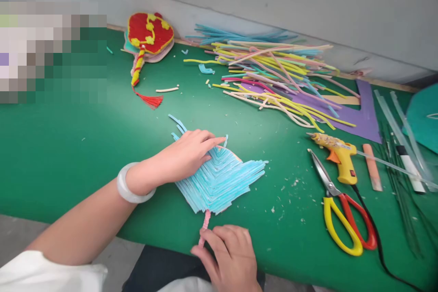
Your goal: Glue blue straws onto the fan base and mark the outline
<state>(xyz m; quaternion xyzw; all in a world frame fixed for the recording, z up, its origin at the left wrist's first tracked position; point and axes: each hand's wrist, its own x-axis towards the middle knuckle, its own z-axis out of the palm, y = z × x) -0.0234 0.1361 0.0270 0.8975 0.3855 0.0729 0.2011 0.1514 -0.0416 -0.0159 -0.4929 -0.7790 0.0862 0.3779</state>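
A handmade fan [226,178] covered in light-blue strips lies on the green table; the strips form V-shaped rows with uneven ends jutting past the edges. My left hand [193,153], a pale bangle on its wrist, rests across the fan's upper left with the index finger stretched along the top edge. Beside that fingertip a short blue strip end [226,140] sticks up. At the bottom, my right hand [229,253] pinches the pink wrapped handle [206,220] between thumb and fingers. Parts of the fan's left side are hidden beneath my left hand.
A red and yellow fan [152,34] with a tassel lies at the back left. Colourful fuzzy sticks [273,64] are piled at the back over a purple sheet [369,114]. To the right are a yellow glue gun [342,157], scissors [330,187] and a black cord [378,232].
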